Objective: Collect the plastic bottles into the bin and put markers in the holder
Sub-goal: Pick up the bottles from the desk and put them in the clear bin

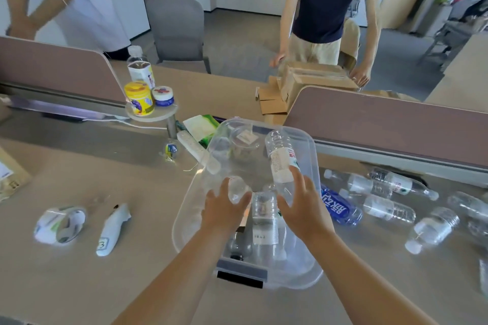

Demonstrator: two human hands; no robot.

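A clear plastic bin [184,208] stands on the desk in front of me with a few clear bottles [264,221] lying inside. My left hand [224,208] holds a small clear bottle [236,188] over the bin. My right hand [303,206] grips a larger clear bottle with a white label [281,158], tilted above the bin. Several more empty bottles [380,208] lie on the desk to the right, one with a blue label [339,208]. A white marker [112,229] lies at the left next to a tipped white holder [60,224].
A round shelf [158,114] carries jars and a bottle at the back left. A white power strip [195,149] lies beside the bin. Brown desk dividers [383,124] run across the back. Two people stand beyond the desk, one handling cardboard boxes [311,79].
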